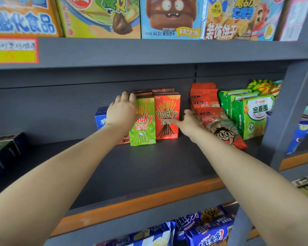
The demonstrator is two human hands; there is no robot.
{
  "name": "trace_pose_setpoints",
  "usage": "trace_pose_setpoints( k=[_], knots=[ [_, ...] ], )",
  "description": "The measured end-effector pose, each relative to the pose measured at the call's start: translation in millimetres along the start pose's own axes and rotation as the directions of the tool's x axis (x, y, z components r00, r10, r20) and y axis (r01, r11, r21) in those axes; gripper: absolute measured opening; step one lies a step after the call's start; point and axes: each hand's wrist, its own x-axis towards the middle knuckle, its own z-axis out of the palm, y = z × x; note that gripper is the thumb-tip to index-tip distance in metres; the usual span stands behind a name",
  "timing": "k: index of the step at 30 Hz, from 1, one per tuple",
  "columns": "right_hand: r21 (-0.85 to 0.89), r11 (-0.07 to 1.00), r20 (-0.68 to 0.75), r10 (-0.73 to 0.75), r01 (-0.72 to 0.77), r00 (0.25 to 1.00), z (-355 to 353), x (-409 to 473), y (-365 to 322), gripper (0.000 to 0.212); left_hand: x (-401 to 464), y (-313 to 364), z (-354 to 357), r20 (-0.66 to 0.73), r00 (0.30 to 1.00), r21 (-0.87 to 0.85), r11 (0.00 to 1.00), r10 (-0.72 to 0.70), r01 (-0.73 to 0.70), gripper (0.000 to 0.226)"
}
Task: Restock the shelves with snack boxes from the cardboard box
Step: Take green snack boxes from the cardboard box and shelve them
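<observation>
Snack boxes, a green cardboard Pocky box (143, 121) and a red cardboard Pocky box (167, 116), are standing upright on the grey shelf (149, 166). The left hand (122, 112) is partly hiding the green one, fingers curling over its top; the right hand (187, 122) is lying open, thumb touching the red one.

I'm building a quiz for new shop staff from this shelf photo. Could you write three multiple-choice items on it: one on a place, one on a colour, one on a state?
1. What stands directly right of the green Pocky box?
A. the blue box
B. the red Pocky box
C. the green bags

2. What colour is the strip along the shelf's front edge?
A. orange
B. white
C. black

3. What is the left hand doing?
A. hanging idle
B. gripping the green Pocky box's top left
C. holding a bag

Answers:
1 B, the red Pocky box stands against its right side.
2 A, the edge strip is orange.
3 B, its fingers curl over that box's top corner.
</observation>
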Motion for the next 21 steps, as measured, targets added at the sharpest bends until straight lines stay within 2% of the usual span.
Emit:
trace_pose_setpoints(
  k=[2, 4, 6, 8, 11, 13, 17, 21],
  knots=[
    [0.061, 0.998, 0.005, -0.004, 0.003, 1.000, 7.5, 8.8, 2.4, 0.053, 0.4, -4.2, 2.8, -0.006, 1.000, -0.044, 0.999, 0.004, -0.004, 0.060],
    [-0.003, 0.998, -0.034, -0.055, 0.055, 0.998, 6.7, 15.6, 6.7, 0.030, 1.6, -5.2, 5.4, -0.002, 1.000, -0.102, 0.995, 0.014, -0.014, 0.061],
    [-0.096, 0.991, -0.074, -0.098, 0.091, 0.992, -1.3, 23.0, 12.6, 0.021, 3.7, -3.2, 6.3, -0.003, 1.000, -0.138, 0.990, 0.007, -0.007, 0.063],
    [-0.094, 0.990, -0.042, -0.111, 0.107, 0.993, -7.2, 28.2, 17.2, 0.030, 5.6, -0.9, 7.1, 0.000, 1.000, -0.153, 0.988, -0.014, 0.014, 0.064],
    [0.076, 0.994, 0.055, -0.088, 0.084, 0.995, -0.1, 32.2, 10.1, 0.048, 8.5, -2.3, 9.1, 0.000, 1.000, -0.187, 0.982, -0.031, 0.031, 0.065],
    [0.110, 0.991, 0.076, -0.088, 0.080, 0.993, 8.2, 35.1, 1.0, 0.053, 8.9, -5.7, 10.7, -0.005, 1.000, -0.196, 0.981, -0.014, 0.013, 0.065],
    [0.174, 0.981, 0.046, -0.094, 0.084, 0.995, 10.4, 40.4, -3.8, 0.049, 11.5, -11.0, 14.0, -0.002, 1.000, -0.165, 0.986, 0.025, -0.025, 0.066],
    [0.064, 0.994, 0.034, -0.096, 0.094, 0.995, 1.5, 40.9, 3.1, 0.048, 16.5, -11.0, 15.5, -0.003, 1.000, -0.153, 0.988, 0.015, -0.015, 0.065]
  ],
)
